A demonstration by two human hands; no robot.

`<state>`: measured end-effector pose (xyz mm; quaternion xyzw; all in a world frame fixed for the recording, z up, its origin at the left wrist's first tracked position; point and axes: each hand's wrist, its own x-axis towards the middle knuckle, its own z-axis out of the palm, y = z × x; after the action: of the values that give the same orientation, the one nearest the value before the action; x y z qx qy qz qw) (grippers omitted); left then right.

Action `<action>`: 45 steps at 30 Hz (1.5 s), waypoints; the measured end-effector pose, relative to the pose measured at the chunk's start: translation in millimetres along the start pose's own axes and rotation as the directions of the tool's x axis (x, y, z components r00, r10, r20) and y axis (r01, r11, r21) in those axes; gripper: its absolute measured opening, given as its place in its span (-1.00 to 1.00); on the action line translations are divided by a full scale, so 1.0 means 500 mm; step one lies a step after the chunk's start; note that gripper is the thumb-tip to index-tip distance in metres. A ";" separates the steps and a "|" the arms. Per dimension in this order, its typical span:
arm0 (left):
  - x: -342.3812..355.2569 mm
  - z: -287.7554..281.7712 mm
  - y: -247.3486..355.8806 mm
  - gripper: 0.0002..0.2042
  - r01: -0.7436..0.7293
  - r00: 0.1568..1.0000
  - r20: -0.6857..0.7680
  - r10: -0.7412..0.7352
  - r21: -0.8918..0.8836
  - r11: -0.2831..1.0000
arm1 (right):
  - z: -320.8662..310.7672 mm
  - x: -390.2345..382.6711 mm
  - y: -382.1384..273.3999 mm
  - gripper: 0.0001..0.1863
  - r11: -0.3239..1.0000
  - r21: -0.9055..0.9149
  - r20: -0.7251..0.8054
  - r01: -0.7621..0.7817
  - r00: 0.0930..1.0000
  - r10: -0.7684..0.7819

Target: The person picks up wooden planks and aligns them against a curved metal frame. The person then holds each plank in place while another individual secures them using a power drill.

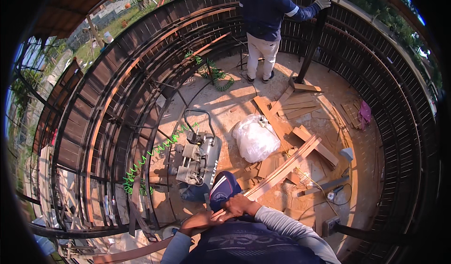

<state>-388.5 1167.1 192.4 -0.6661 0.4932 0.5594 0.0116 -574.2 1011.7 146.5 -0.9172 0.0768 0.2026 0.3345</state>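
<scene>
Head view: wearer's dk shirt (253, 243) is nearest, w/ L hand (196, 221) & R hand (239, 205) just beyond it. Both hands closed, gripping the strips (282, 169), R just ahead of L; some fingers hidden. Strips = long thin wood, over near-mid part of floor (221, 102). Long axis diagonal: far end points away & to the rt, toward floor's rt edge, over loose wood; near length runs back past L forearm to lower L.

L of strips, nr floor's L edge: compressor (199, 158), w/ green hose (162, 147) coiled beside it. Clear bag (256, 139) mid-floor, btwn compressor & planks (300, 104), which lie scattered twd floor's far rt. Pink cloth (364, 113) at floor's rt edge, by fence (376, 66). Co-worker (263, 15) stands at far edge, back turned, gloved hand on dk post (314, 43).
</scene>
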 end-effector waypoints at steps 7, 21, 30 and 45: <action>0.000 -0.141 -0.016 -0.39 0.159 0.981 0.189 -0.036 -0.694 0.702 | -0.164 -0.015 0.131 -0.23 0.998 0.064 -0.633 0.022 0.774 0.023; 0.267 -0.559 -0.040 -0.60 0.111 0.994 0.102 -0.044 -0.924 0.365 | -0.574 0.184 0.664 -0.35 0.599 0.796 -0.470 -0.088 0.535 0.702; 0.215 -0.727 -0.018 -0.59 0.043 0.971 -0.044 -0.236 -0.935 0.352 | -0.759 0.365 0.753 -0.46 0.686 0.722 -0.401 -0.089 0.755 0.519; 0.418 -0.755 0.108 -0.38 -0.170 0.904 -0.289 -0.315 -0.919 0.355 | -1.056 0.736 0.818 -0.31 0.497 0.848 0.131 -0.185 0.981 0.141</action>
<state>-171.1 790.9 204.4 -0.6783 0.0474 0.5804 -0.4480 -184.4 356.8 119.1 -0.6168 0.2451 0.1894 0.7236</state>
